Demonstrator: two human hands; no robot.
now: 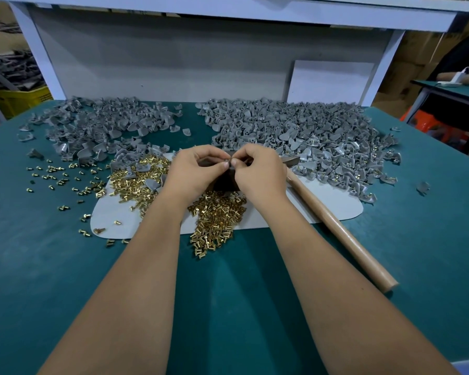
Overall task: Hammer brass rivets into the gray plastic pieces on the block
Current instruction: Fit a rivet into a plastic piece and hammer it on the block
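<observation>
A small gray plastic piece [229,161] is pinched between the fingertips of both hands, directly above the dark block [224,182], which is mostly hidden behind the hands. The left hand [194,169] and the right hand [257,171] are together, fingers curled, thumbs and forefingers meeting on the piece; if a rivet is also held there, it is too small to tell. Just in front of the block lies a heap of brass rivets [214,220], and another heap [136,180] lies to the left of the block, both partly on a pale gray mat [322,204] that lies under the block. More loose rivets [57,180] are scattered farther left of the block on the green worktop [228,307]. To the right of the block lies a hammer, its wooden handle [341,234] running toward the near right. Behind the block, a large pile of gray pieces [295,133] spreads to the right, many with brass in them, and a second pile [100,123] spreads to the left.
</observation>
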